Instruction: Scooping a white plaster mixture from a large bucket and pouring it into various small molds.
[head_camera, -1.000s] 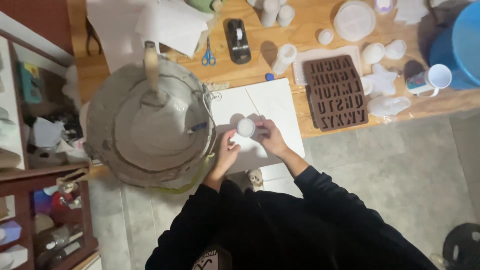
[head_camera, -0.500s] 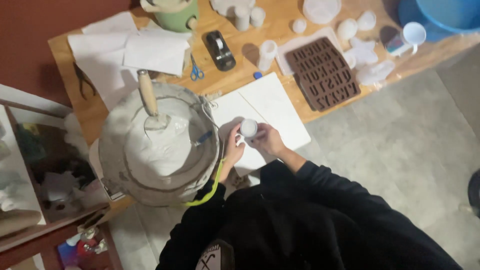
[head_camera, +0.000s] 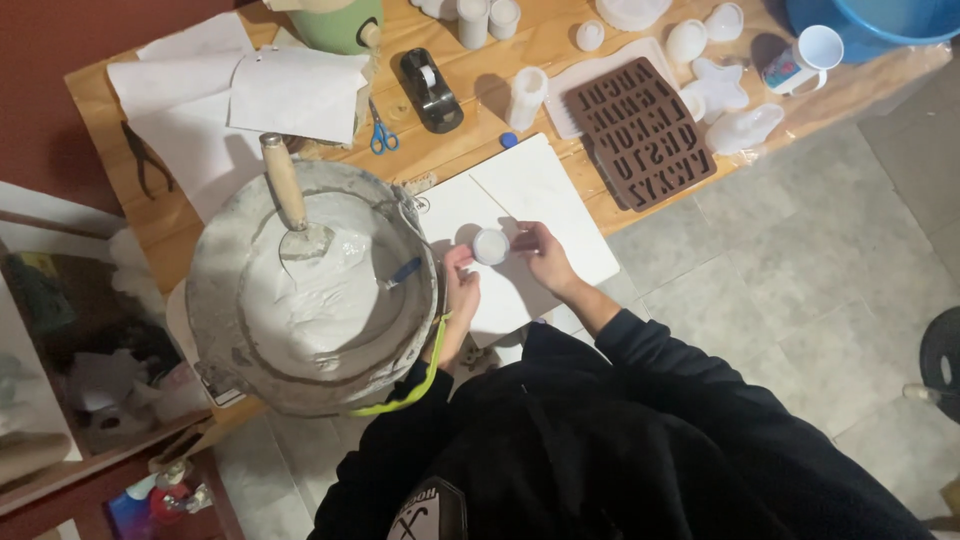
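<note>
A small round white mould sits between my two hands over a white tile at the near edge of the wooden table. My left hand grips its left side and my right hand grips its right side. Just left of my hands stands a large grey bucket of white plaster, with a wooden-handled trowel stuck upright in the plaster.
On the table lie a brown letter mould, several white moulds, blue scissors, a black tape dispenser, white paper sheets, a white mug and a green jug. A blue tub stands at the far right.
The view has shifted and swung, so the table now sits more centred and tilted. Both hands stay on the small white mould over the tile.
</note>
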